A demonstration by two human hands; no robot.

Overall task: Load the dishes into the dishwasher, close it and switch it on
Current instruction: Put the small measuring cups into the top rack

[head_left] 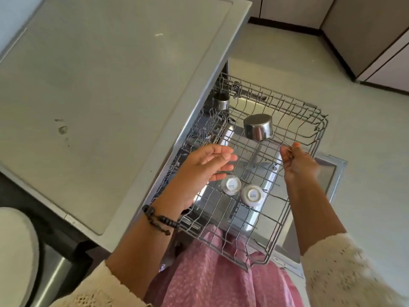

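Two small white bowls (242,189) sit upside down, near-centre in the pulled-out rack (305,138), placed to drain. Right hand (297,161) pinches the thin handle of a steel pot (257,127), mouth down over the far wires, apparently for seating. Left hand (207,165) hovers relaxed, holding nothing. Steel cup (220,103) far left, under the counter (99,85). Upright tines crowd the pot's landing spot.

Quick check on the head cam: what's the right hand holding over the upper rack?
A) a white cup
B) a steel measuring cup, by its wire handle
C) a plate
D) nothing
B: the right hand pinches the thin wire handle of the steel measuring cup, which is upside down over the upper rack; the two white cups sit in the rack untouched.
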